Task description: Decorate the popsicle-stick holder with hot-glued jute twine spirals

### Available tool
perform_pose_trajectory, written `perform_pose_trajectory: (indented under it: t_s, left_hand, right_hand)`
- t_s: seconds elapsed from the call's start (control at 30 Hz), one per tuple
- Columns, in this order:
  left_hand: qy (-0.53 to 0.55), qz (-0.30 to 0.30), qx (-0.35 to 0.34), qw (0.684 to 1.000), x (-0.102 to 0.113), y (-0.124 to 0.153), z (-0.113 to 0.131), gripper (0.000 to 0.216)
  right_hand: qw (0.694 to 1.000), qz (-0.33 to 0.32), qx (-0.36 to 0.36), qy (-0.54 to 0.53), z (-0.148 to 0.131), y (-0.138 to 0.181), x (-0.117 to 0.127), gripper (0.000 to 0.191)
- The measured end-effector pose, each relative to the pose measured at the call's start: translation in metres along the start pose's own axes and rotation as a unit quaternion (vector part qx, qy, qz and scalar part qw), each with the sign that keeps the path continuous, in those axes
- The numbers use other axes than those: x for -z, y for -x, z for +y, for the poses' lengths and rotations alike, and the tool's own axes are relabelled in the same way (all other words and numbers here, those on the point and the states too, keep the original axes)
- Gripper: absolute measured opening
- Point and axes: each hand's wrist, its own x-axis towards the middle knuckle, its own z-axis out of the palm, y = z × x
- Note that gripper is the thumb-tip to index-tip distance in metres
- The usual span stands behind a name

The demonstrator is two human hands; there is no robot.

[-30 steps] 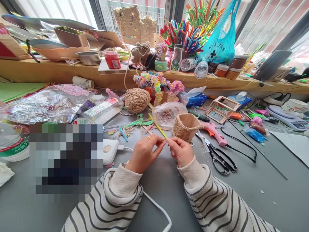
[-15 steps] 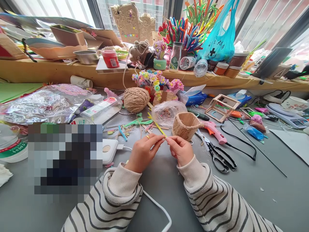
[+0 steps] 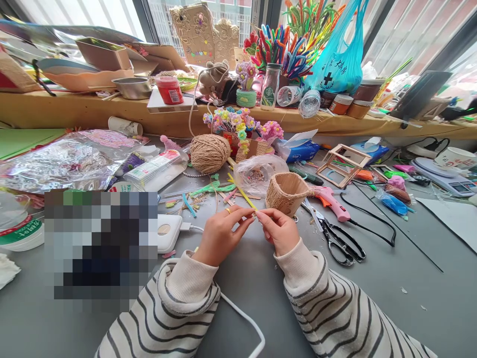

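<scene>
A thin yellow pipe cleaner (image 3: 244, 195) slants away from my fingertips toward the middle of the table, with a short crossing piece near its far end. My left hand (image 3: 222, 233) pinches its near end between thumb and forefinger. Right beside it, my right hand (image 3: 278, 231) is closed in a pinch at the same end, fingertips almost touching the left ones. The fingers hide the tip itself. Just beyond my right hand stands a twine-wrapped cup (image 3: 285, 194), and a ball of twine (image 3: 210, 154) lies farther back.
Black-handled scissors (image 3: 341, 246) and a pink glue gun (image 3: 335, 201) lie to the right. A white charger (image 3: 169, 233) with its cable (image 3: 244, 318) is at left, beside a blurred patch. Behind are a clear plastic bag (image 3: 257, 174), craft flowers (image 3: 238, 127) and a cluttered sill (image 3: 167, 117).
Both hands stay almost in place, still pinching the yellow pipe cleaner. The fingers shift only slightly, and the whole view moves a little.
</scene>
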Motion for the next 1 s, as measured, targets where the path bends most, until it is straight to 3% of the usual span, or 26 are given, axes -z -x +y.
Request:
perform_pose_trajectory:
  t_s: [0.23,0.5,1.0]
  left_hand:
    - [-0.006,-0.019,0.019,1.0,0.0,0.001,0.001,0.014]
    - [0.004,-0.001,0.013,1.0,0.002,-0.001,0.0,0.009]
    - [0.002,0.004,-0.024,1.0,0.003,-0.001,-0.001,0.008]
  right_hand:
    - [1.0,-0.016,0.008,-0.004,-0.001,0.001,-0.001,0.028]
    - [0.999,-0.04,0.004,0.013,-0.006,0.002,0.003,0.025]
    - [0.999,-0.026,-0.013,0.015,-0.012,0.003,0.004,0.028]
